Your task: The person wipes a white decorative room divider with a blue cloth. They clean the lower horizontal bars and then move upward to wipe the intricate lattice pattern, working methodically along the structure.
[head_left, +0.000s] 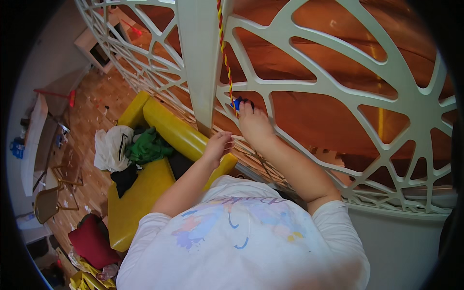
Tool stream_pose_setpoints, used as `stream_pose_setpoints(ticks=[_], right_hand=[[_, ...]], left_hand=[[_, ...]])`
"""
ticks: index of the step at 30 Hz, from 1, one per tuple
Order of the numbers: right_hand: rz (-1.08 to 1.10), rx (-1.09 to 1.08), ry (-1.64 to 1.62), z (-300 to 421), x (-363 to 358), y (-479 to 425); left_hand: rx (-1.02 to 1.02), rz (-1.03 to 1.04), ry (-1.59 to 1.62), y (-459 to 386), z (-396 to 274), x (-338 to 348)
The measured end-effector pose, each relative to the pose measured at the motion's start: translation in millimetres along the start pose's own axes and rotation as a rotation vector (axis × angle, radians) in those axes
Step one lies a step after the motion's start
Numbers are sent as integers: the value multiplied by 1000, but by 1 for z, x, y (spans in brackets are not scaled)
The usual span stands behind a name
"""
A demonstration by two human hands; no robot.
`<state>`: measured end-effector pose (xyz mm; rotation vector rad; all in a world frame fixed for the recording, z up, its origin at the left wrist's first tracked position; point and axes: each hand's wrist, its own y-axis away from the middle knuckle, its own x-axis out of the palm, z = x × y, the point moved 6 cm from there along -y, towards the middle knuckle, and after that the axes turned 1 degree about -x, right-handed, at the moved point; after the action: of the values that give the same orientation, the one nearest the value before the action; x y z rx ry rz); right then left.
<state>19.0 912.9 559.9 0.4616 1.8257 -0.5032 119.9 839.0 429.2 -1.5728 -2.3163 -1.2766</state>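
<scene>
My right hand [255, 121] is raised to a white openwork lattice panel [333, 78]. Its fingers are closed around a small blue and dark item [237, 103], mostly covered by them, so its kind is unclear. Right beside that item hangs a twisted red and yellow cord [226, 59], running down along a white post [200, 65]. Lower and to the left, my left hand [218, 145] is in the air with loosely curled fingers slightly apart; nothing shows in it.
Left of me stands a yellow sofa [145, 203] bearing a white garment [113, 146] and green cloth [148, 146]. Farther off are a chair [49, 203], a red cushion [93, 241] and a red broom [71, 98]. Litter dots the wooden floor [90, 96]. Orange-brown sheeting [319, 116] lies behind the lattice.
</scene>
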Motion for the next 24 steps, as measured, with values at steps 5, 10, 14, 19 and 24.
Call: stream_pose_setpoints(ticks=[5, 10, 14, 19, 24], right_hand=[[-33, -16, -9, -4, -17, 16], [-8, -32, -418, -3, -68, 36], [-17, 47, -897, 8, -67, 58], [-59, -9, -1144, 50, -29, 75], [-156, 261, -1250, 54, 2, 86]], left_hand=[[-62, 14, -24, 9, 15, -1], [-33, -20, -5, 31, 17, -30], [-77, -93, 33, 45, 39, -58], [-154, 127, 353, 71, 51, -42], [54, 53, 73, 74, 23, -21]])
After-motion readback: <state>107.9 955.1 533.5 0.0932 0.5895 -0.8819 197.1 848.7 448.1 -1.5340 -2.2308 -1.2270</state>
